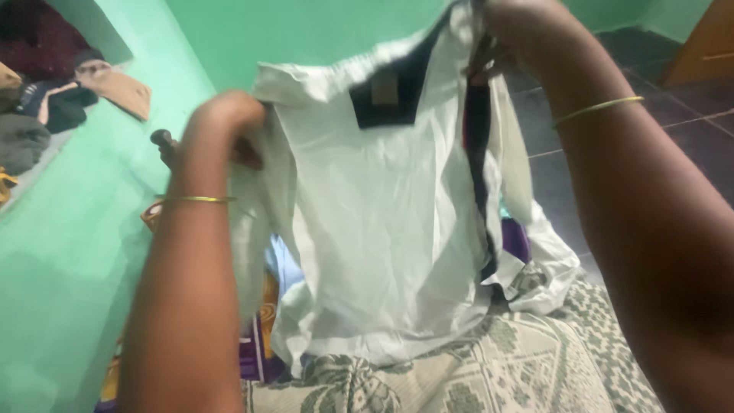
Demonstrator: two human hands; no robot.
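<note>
Held up high, a white garment (382, 229), spread between two hands and hanging open in the air. Lifted and shaken out already, judging by how it drapes; no fold in it yet, no crease line, nothing laid flat. Folding or sorting all left to do, by the look of it.

Left hand (225, 126) gripping the left top edge, fingers curled into the cloth and mostly hidden behind the fabric, so pinched shut on it as far as can be seen. Thin gold bangle (195, 199) on that wrist. Right hand (516, 34) up at the top right, fingers closed round the bunched upper edge, partly cut off by the frame. Another thin bangle (600, 107) on that forearm.

Now the garment itself: white, thin, heavily wrinkled, with a dark stripe (478, 153) running down one side and a dark square patch (386, 95) near the top. Gathered waistband-like edge along the top, though hard to say what kind of garment for certain. Lower hem dangling just above a patterned mat (535, 359), green and cream, maybe brushing it. Colourful cloths (264, 321) lying beneath, purple and orange.

Off to the left, a green wall (69, 252) with a shelf of piled clothes (53, 99). Dark tiled floor (688, 130) at the right.
</note>
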